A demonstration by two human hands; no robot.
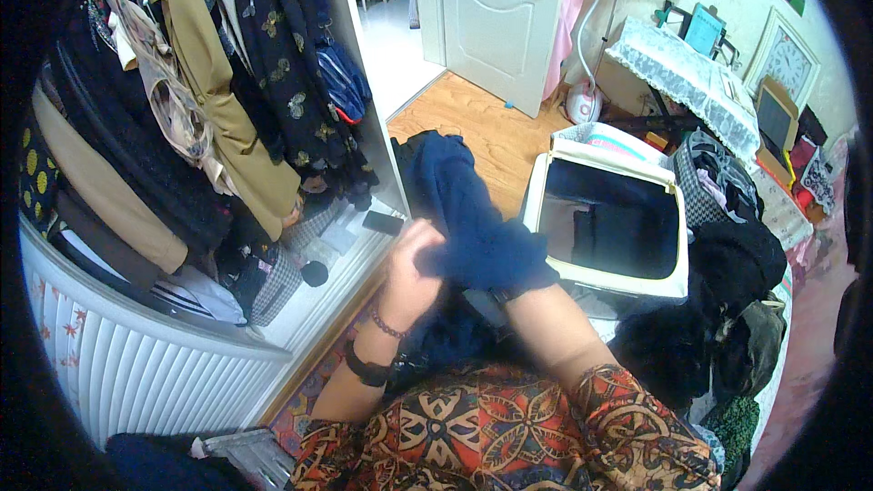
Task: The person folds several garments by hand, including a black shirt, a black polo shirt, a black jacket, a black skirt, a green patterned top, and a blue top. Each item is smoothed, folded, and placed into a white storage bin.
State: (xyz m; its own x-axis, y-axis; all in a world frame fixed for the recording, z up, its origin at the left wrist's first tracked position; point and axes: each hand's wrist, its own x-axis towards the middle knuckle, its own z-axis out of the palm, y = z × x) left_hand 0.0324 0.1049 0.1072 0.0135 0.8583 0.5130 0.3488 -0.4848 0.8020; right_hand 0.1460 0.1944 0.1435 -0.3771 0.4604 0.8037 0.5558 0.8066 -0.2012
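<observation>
A dark navy cloth garment [460, 218] is held up in front of my body, in the middle of the view. My left hand [412, 266] grips a bunched edge of it, a little blurred. My right forearm [552, 320] runs into the garment's near opening, and the cloth covers my right hand, so its fingers cannot be seen. The garment's far part hangs toward the wooden floor. More dark cloth [450, 334] lies below my hands, close to my patterned top.
At left stands an open wardrobe with hanging clothes [211, 82]; a phone-like dark object [383, 222] lies on its ledge. An open storage box [614, 279] with a pale rim stands at right, beside piled dark clothes [682, 341] and a checked basket [702, 184]. A white door [491, 20] is behind.
</observation>
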